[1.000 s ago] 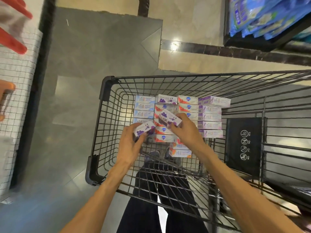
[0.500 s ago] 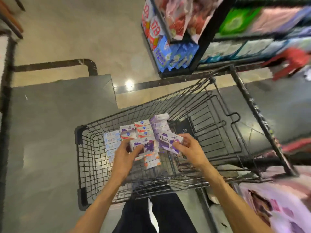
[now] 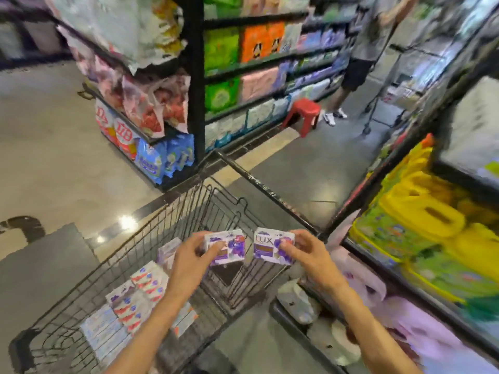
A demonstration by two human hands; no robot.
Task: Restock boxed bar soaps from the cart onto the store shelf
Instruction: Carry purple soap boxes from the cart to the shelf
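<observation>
Two small soap boxes: left hand point(image 3: 189, 261) holds one soap box point(image 3: 225, 247), right hand point(image 3: 307, 255) pinches the other box point(image 3: 271, 247). They look light, stiff, easy to squash; hold the sides.

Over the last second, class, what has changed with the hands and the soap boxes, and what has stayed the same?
Both hands have lifted out of the black wire shopping cart. The left hand and right hand each keep their grip on a purple-and-white boxed soap, left and right, now raised above the cart. The stacked soap boxes remain in the cart.
</observation>
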